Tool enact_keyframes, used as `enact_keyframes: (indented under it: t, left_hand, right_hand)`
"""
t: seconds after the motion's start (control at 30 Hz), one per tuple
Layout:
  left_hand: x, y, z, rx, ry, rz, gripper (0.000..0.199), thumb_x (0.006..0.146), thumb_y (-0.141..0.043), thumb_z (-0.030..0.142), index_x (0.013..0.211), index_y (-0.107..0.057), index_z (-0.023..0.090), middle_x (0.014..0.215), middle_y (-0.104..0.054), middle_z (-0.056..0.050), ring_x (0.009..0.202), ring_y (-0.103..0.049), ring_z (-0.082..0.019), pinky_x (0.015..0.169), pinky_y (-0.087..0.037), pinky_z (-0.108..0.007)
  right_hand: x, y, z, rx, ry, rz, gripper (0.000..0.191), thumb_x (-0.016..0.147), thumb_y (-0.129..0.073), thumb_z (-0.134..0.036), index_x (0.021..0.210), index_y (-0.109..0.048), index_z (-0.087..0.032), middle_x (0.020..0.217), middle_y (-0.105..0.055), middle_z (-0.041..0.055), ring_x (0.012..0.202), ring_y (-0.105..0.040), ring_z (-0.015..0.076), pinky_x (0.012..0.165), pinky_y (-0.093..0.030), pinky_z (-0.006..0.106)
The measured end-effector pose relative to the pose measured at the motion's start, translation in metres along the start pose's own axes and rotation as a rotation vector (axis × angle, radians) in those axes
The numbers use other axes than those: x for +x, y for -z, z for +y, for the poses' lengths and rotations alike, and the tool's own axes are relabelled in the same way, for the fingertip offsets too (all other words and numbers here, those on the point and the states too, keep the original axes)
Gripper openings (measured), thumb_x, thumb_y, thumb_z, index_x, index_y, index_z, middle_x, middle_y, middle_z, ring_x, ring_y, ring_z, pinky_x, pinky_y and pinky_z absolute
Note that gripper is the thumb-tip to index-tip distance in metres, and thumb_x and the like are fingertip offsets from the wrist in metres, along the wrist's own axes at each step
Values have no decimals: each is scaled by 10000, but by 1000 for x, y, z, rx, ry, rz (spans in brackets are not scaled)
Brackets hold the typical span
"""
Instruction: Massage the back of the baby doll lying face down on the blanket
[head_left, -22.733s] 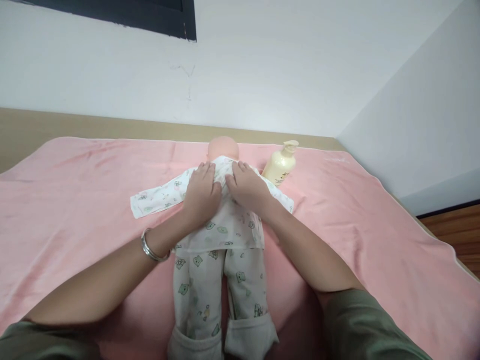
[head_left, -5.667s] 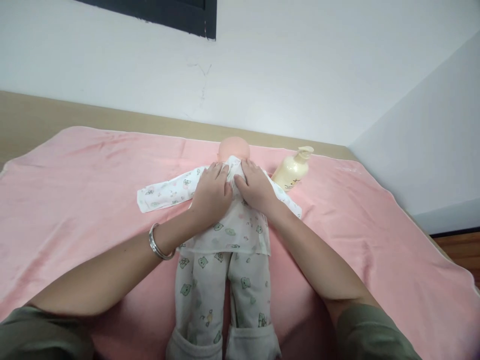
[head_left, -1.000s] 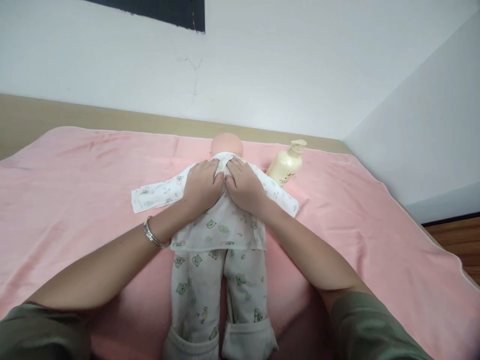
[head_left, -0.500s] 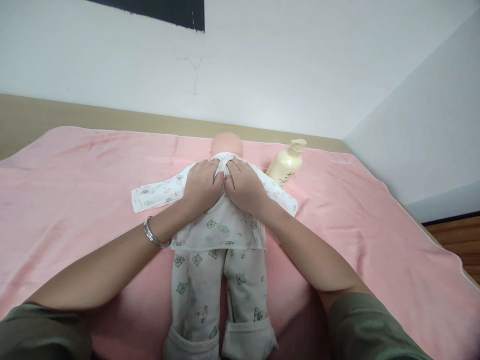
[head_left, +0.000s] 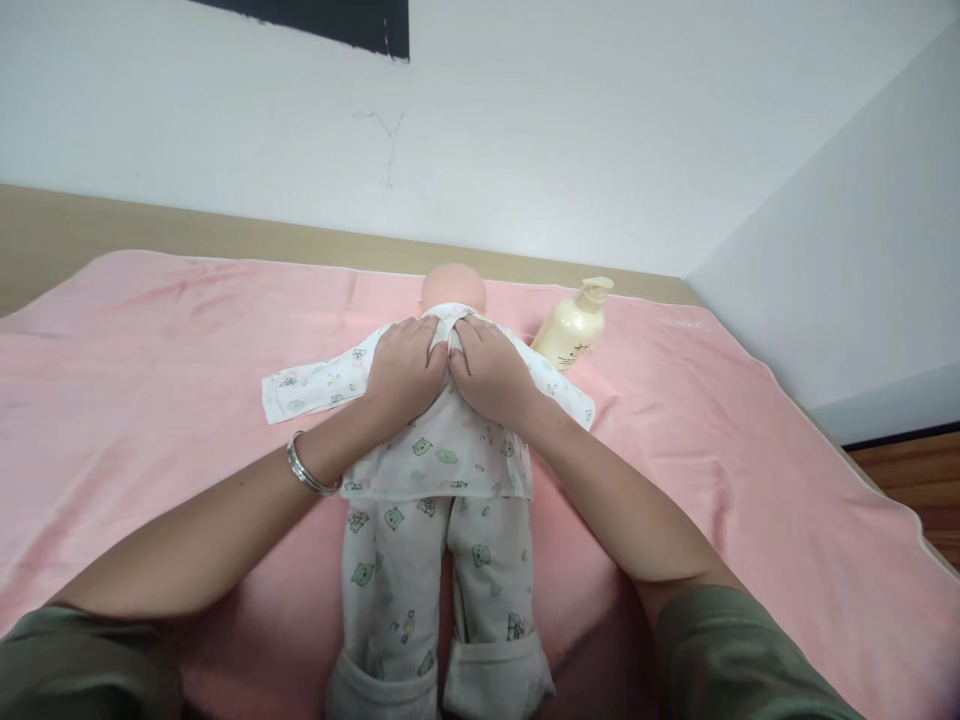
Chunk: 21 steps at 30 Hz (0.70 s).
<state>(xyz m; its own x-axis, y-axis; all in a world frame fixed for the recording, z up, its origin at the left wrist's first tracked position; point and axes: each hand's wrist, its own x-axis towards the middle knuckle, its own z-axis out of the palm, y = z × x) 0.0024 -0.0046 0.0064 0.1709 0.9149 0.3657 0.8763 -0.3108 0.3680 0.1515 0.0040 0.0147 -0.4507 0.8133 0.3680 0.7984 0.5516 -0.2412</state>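
Observation:
A baby doll [head_left: 454, 460] in a white top and trousers printed with small green animals lies with its bald head away from me, its face out of sight. My left hand [head_left: 407, 368] rests flat on the upper part of the top, a silver bangle on its wrist. Beside it, my right hand [head_left: 491, 370] lies flat on the other side, the two thumbs close together at the middle. Both hands are open, fingers pointing toward the doll's head. The sleeves stretch out to either side, and the trouser cuffs are folded up near me.
A cream pump bottle [head_left: 571, 328] leans by the doll's right-hand sleeve. Under everything spreads a pink blanket [head_left: 150, 390] over a wooden surface [head_left: 67, 225]. A white wall [head_left: 525, 130] rises behind, with another wall at the right.

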Motion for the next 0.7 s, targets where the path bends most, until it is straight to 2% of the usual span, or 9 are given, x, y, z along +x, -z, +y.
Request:
enact_keyframes:
  t: [0.33,0.4,0.53,0.6,0.7]
  left_hand:
    - [-5,-1,5,43,-2,22,368,960,-280,236,1068,-618,138,1064,-696,-161,1045,-618,-303,962,-479,-454]
    - [-11,-4,8,43,-26,56,424,970,-263,236,1165,-613,97,1183,-685,-188,1151,-607,-322,1043,-464,-481]
    - [-21,-11,11,15,-52,98,518,990,-256,261,1360,-543,41,1461,-567,-206,1395,-488,-333,1204,-367,-514]
    - [-21,-11,12,-4,-37,76,528,982,-263,259,1366,-546,32,1478,-557,-203,1416,-472,-330,1227,-348,-505]
    - [-16,-5,11,-41,-11,37,493,954,-278,233,1293,-589,57,1410,-606,-193,1358,-519,-317,1199,-384,-481]
  right_hand:
    - [0,5,5,26,1,-58,438,991,-338,-247,1327,-550,-62,1443,-568,198,1364,-486,308,1204,-375,466]
    - [1,5,9,30,29,-68,436,990,-336,-253,1325,-544,-66,1438,-568,201,1356,-487,306,1199,-381,478]
    - [4,5,18,51,92,-96,417,986,-349,-272,1288,-558,-74,1355,-615,196,1284,-525,311,1167,-411,490]
    - [4,5,19,49,95,-100,428,981,-357,-273,1296,-556,-64,1356,-613,203,1284,-524,321,1166,-409,495]
    - [2,4,17,50,74,-93,455,977,-365,-273,1335,-543,-57,1414,-581,209,1334,-497,332,1185,-387,503]
